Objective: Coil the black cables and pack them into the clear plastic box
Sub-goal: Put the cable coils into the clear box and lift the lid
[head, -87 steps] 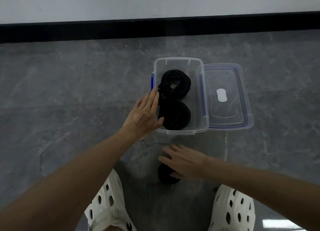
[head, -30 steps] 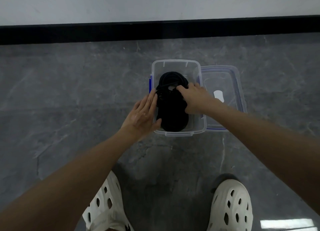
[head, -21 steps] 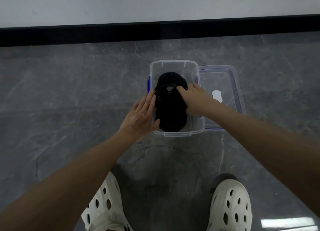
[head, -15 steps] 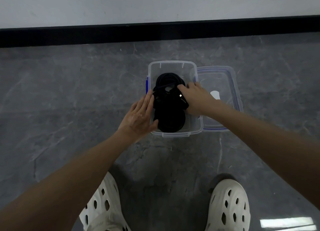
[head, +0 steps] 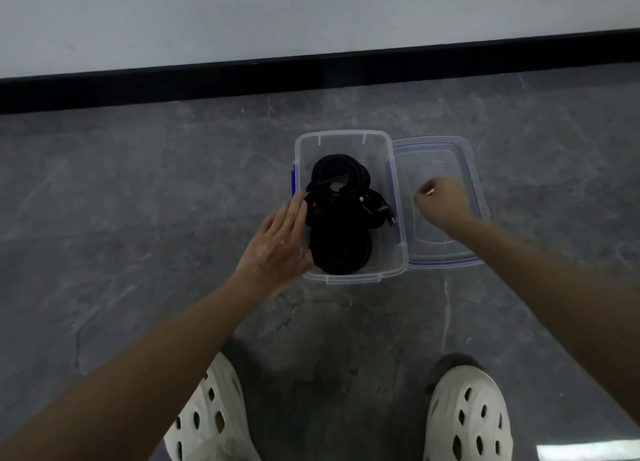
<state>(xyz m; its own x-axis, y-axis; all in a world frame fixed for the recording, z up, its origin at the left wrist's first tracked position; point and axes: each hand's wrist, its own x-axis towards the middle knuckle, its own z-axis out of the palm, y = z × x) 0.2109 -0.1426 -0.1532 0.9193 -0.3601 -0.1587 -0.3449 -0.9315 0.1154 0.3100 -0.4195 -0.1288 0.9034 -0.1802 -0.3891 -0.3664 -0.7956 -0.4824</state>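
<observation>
- Clear rectangular plastic box [head: 341, 142]: stands on the grey stone floor [head: 173, 218], top open
- Black cables [head: 341, 249]: three coiled bundles by my count, all inside the box; one at the far end, one at the near end, a smaller one against the right wall with its plugs showing
- Left hand [head: 277, 242]: fingers straight, laid flat against the box's left wall, gripping nothing
- Right hand [head: 445, 201]: over the clear blue-edged lid [head: 429, 249], which lies flat just beside the box; fingers curled but blurred, so I cannot tell whether they hold anything
- Progress: I judge coiling and packing done, since I see no loose cable on the floor; at most the lid remains to be fitted
</observation>
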